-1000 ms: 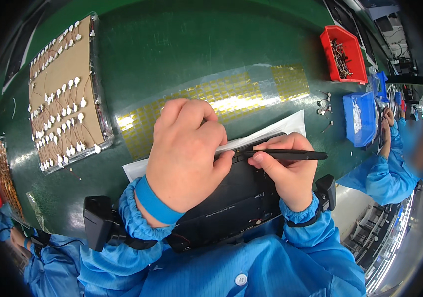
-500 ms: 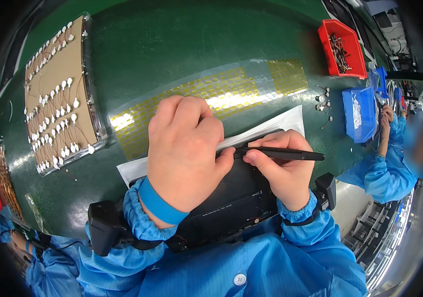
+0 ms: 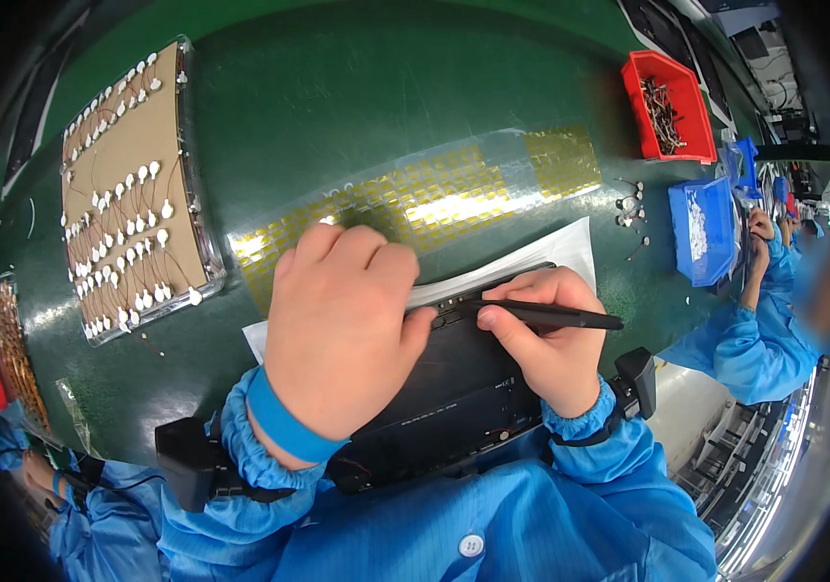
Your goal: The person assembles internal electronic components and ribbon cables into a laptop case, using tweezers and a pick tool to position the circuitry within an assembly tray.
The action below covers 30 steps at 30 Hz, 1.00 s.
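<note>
A flat black device [image 3: 454,388] lies on a white sheet [image 3: 570,250] at the near edge of the green table [image 3: 357,107]. My left hand [image 3: 337,330] rests palm down on the device's left part and holds it in place. My right hand [image 3: 546,335] grips black tweezers [image 3: 555,314], tip pointing left at the device's upper edge near my left thumb. Both wrists wear black bands over blue sleeves.
A clear sheet with rows of yellow tape squares [image 3: 434,194] lies behind the device. A tray of small white wired parts [image 3: 129,194] sits at left. A red bin [image 3: 672,92] and a blue bin [image 3: 701,228] stand at right, beside a co-worker in blue [image 3: 774,320].
The view has shifted slightly. My hands stay on the device, with the tweezers' tip moved a little left along its upper edge.
</note>
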{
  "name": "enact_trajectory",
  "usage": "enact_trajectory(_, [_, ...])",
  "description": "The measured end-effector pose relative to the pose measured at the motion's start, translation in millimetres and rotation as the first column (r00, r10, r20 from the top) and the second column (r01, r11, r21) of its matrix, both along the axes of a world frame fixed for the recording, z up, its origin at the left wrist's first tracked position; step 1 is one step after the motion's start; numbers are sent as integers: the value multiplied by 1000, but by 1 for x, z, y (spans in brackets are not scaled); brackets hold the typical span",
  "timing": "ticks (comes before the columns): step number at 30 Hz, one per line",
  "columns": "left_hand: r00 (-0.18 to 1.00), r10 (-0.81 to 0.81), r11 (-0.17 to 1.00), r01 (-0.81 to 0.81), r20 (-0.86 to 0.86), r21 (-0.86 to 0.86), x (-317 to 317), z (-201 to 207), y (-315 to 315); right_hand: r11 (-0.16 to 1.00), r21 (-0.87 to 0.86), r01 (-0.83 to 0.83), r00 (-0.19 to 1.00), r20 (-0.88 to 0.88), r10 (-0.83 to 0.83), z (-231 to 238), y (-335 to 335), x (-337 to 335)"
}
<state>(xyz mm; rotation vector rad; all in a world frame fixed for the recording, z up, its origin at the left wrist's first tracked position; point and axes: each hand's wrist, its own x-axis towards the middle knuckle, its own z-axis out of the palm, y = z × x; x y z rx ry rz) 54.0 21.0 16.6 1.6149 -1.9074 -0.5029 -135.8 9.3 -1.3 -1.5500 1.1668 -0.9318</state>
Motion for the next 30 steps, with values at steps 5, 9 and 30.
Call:
enact_trajectory(5, [992, -96, 989, 86, 84, 117, 7, 2, 5, 1000, -13, 9, 1000, -10, -9, -1, 0, 1])
enact_trajectory(9, [982, -129, 988, 116, 140, 98, 6, 0, 6, 998, 63, 31, 997, 69, -35, 0, -1, 2])
enact_trajectory(30, [963, -47, 996, 66, 267, -61, 73, 112, -150, 820, -79, 567, 674, 616, -407, 5, -7, -118])
